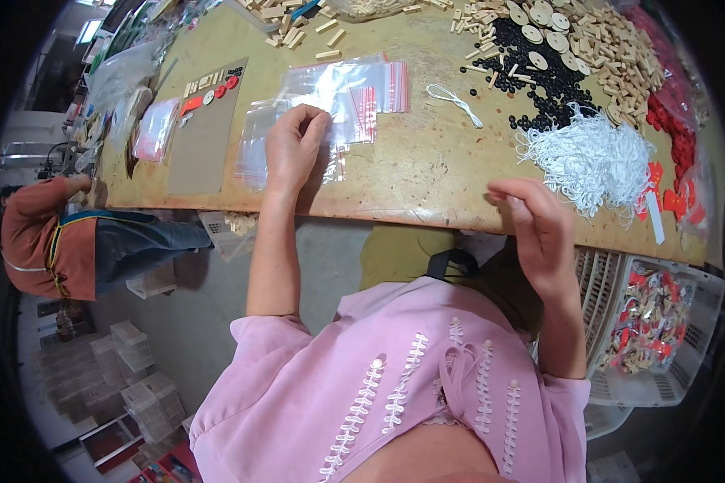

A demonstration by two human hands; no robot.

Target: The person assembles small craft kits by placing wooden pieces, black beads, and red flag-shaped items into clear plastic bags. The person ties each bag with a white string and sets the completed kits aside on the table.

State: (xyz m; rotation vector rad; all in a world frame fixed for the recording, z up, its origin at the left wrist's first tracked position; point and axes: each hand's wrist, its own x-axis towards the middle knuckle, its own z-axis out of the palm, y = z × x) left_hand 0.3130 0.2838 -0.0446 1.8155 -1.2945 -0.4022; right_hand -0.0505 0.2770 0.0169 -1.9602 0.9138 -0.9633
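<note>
I report on the clear bags (342, 79), which lie in overlapping piles near the front of the table (435, 181), left of middle. Their red-striped edges mostly face right, an arrangement that, I judge, keeps the edges easy to find.

The left hand (295, 146) is over the nearer bags. Its fingers are curled in with the thumb against them; I cannot tell whether a bag is pinched there. The right hand (538, 229) is at the table's front edge, loosely bent, with a gap between index finger and thumb and nothing visible in it.

Between the hands and farther back, one white cord loop (456, 105) lies apart, probably so that it does not tangle with the white cord heap (584, 161) on the right. Beyond that heap I find black beads (532, 109), pale discs (532, 35) and wooden blocks (632, 64), grouped loosely by kind, likely for quick picking, though their borders mix.

To the left, a cardboard sheet (200, 157) bears a few parts set out in rows, possibly as a reference. Below the table, at right, a crate (710, 322) holds filled bags (648, 322). A co-worker (48, 241) is well apart at left.
</note>
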